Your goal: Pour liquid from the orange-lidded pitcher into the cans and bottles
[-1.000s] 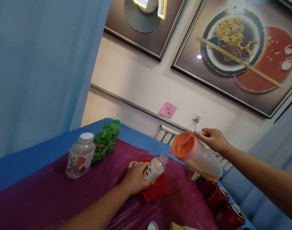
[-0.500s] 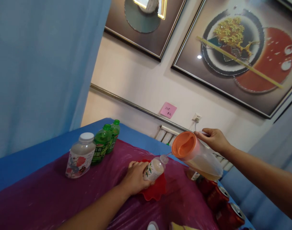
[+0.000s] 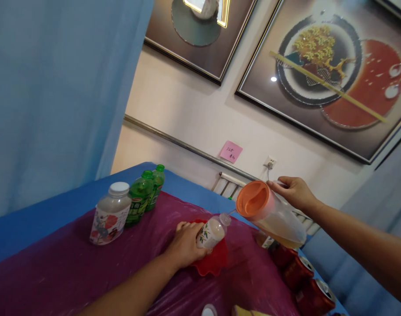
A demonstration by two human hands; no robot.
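Observation:
My left hand [image 3: 186, 245] is wrapped round a small clear bottle [image 3: 212, 231] with a leaf-patterned label. The bottle is tilted, its uncapped mouth up and to the right, and pale liquid shows inside. By its handle, my right hand [image 3: 295, 192] grips a translucent pitcher [image 3: 279, 221] with an orange lid [image 3: 253, 199]. The pitcher leans toward the bottle, and a thin stream runs from its spout to the bottle's mouth. Cloudy yellowish liquid lies along the pitcher's lower side. Beneath the bottle is a red scalloped dish [image 3: 213, 262], partly hidden by my left hand.
On the left stand a white-capped bottle [image 3: 110, 215] and two green bottles [image 3: 140, 197]. Red cans [image 3: 315, 296] line the right edge. Near the front lie a white cap [image 3: 209, 310] and a yellow cloth-like item [image 3: 248, 311]. Purple plastic sheeting [image 3: 71, 272] covers the blue table surface.

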